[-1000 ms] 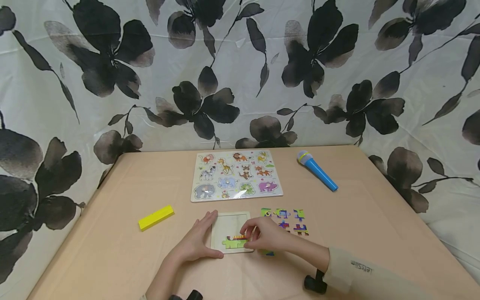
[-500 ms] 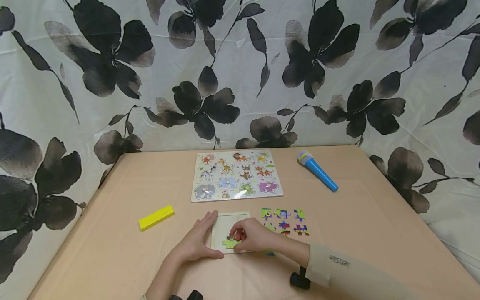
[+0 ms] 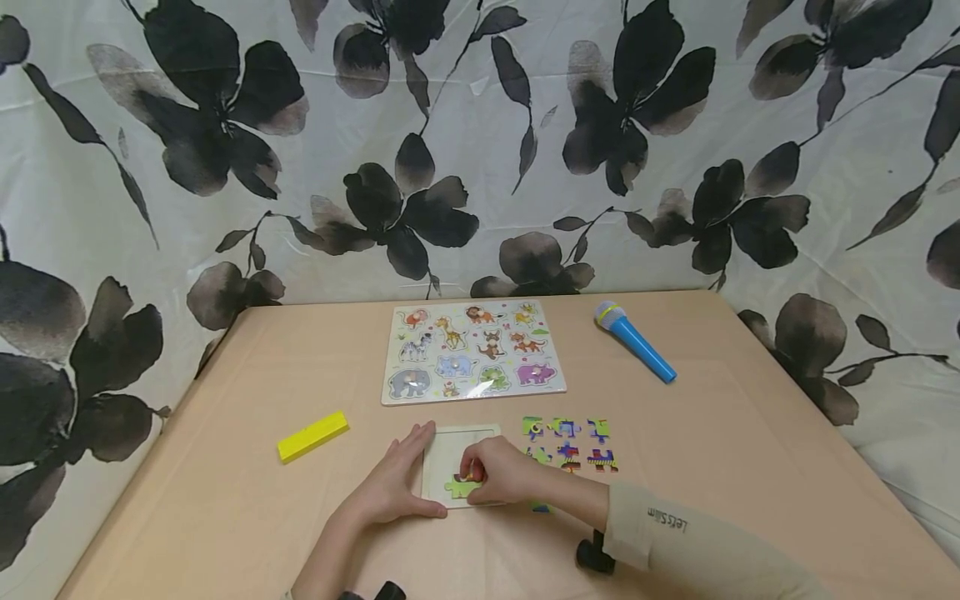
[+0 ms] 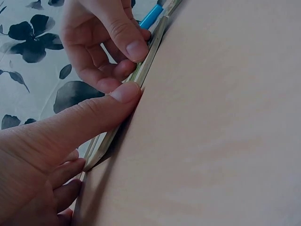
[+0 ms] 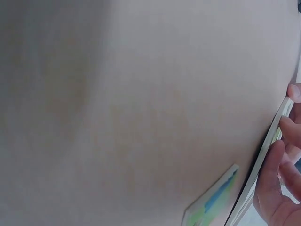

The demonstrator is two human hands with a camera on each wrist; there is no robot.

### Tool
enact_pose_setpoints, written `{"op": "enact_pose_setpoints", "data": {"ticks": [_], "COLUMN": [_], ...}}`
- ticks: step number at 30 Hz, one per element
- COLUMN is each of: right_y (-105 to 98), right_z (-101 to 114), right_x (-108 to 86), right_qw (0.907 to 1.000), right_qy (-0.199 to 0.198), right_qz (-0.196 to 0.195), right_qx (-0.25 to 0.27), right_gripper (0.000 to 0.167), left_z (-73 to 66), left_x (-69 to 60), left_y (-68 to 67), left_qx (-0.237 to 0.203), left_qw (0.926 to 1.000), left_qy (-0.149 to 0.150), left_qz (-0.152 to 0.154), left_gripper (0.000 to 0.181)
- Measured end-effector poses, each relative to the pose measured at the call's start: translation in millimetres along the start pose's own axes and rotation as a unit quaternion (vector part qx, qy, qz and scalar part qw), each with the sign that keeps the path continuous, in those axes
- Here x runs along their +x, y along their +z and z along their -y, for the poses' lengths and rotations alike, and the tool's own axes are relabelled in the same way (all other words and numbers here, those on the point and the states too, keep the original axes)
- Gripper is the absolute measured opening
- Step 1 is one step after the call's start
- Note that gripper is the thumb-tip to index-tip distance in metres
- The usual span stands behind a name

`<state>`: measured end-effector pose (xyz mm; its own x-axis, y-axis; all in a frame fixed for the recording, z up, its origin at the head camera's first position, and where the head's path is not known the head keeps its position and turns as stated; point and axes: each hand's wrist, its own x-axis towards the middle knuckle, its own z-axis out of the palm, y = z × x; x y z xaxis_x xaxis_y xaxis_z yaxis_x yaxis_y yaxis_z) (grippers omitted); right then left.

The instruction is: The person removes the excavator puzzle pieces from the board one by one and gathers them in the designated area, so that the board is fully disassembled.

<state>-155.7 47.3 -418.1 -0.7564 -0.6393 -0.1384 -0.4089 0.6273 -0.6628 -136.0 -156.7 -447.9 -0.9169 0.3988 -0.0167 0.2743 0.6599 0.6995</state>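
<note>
A shallow wooden puzzle tray (image 3: 442, 450) lies flat on the table, with green jigsaw pieces (image 3: 459, 486) in its lower part. My left hand (image 3: 393, 483) steadies the tray from its left side. The index finger stretches along the far-left side and the thumb rests on the near rim, as the left wrist view also shows. My right hand (image 3: 502, 471) is over the tray with curled fingers. Thumb and fingertips pinch a jigsaw piece at the green ones; the hand hides most of it. More loose jigsaw pieces (image 3: 567, 450) lie right of the tray, some partly covered by the right forearm.
Behind the tray lies an animal picture board (image 3: 472, 350). A blue toy microphone (image 3: 637, 343) lies at the back right. Left of the tray is a yellow block (image 3: 312, 436). A flower-printed cloth (image 3: 480, 275) hangs behind the table.
My right hand has moved left across the tray, from its right side to over the green pieces, and has stayed almost still over the last half second. The left hand keeps its place.
</note>
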Motion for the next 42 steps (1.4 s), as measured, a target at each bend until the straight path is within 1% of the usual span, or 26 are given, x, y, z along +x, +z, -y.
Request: {"op": "enact_pose_setpoints", "data": {"ticks": [5, 7, 11, 15, 23, 29, 33, 36, 39, 42], "right_y": [0, 0, 0, 0, 0, 0, -1, -2, -3, -6], "right_z": [1, 1, 1, 2, 5, 5, 1, -2, -5, -6], "right_x": [0.0, 0.0, -0.7, -1.7, -1.5, 0.1, 1.6, 2.6, 2.8, 1.9], "right_qw": [0.9996, 0.9994, 0.9991, 0.9991, 0.9975, 0.998, 0.9994, 0.9997, 0.9956, 0.9883], "right_qy": [0.012, 0.011, 0.002, 0.002, -0.003, 0.003, -0.008, -0.009, 0.007, 0.029], "right_qz": [-0.007, -0.009, -0.007, -0.005, -0.01, -0.009, -0.01, -0.005, 0.007, 0.02], "right_qx": [-0.025, -0.033, -0.041, -0.041, -0.07, -0.062, -0.033, 0.023, 0.093, 0.148], "right_gripper": [0.032, 0.034, 0.027, 0.023, 0.024, 0.024, 0.02, 0.013, 0.01, 0.01], "left_z": [-0.5, -0.9, -1.1, -0.7, -0.8, -0.9, -0.6, -0.5, -0.8, -1.5], "left_x": [-0.1, -0.1, -0.5, -0.5, -0.8, -0.2, 0.5, 0.3, 0.0, -0.3], "left_y": [-0.1, -0.3, -0.5, -0.4, -0.5, 0.0, 0.3, 0.2, -0.1, -0.3], "left_qx": [-0.001, -0.001, -0.002, -0.002, -0.005, -0.006, -0.003, 0.002, 0.001, -0.001], "left_qw": [1.0, 1.0, 1.0, 1.0, 1.0, 1.0, 1.0, 1.0, 1.0, 1.0], "left_qy": [-0.007, -0.008, -0.006, -0.005, -0.004, -0.005, -0.004, -0.003, -0.003, -0.006], "left_qz": [0.001, 0.001, 0.001, 0.0, 0.0, 0.001, 0.0, -0.002, -0.003, -0.001], "left_gripper": [0.112, 0.112, 0.112, 0.112, 0.112, 0.111, 0.111, 0.112, 0.112, 0.112]}}
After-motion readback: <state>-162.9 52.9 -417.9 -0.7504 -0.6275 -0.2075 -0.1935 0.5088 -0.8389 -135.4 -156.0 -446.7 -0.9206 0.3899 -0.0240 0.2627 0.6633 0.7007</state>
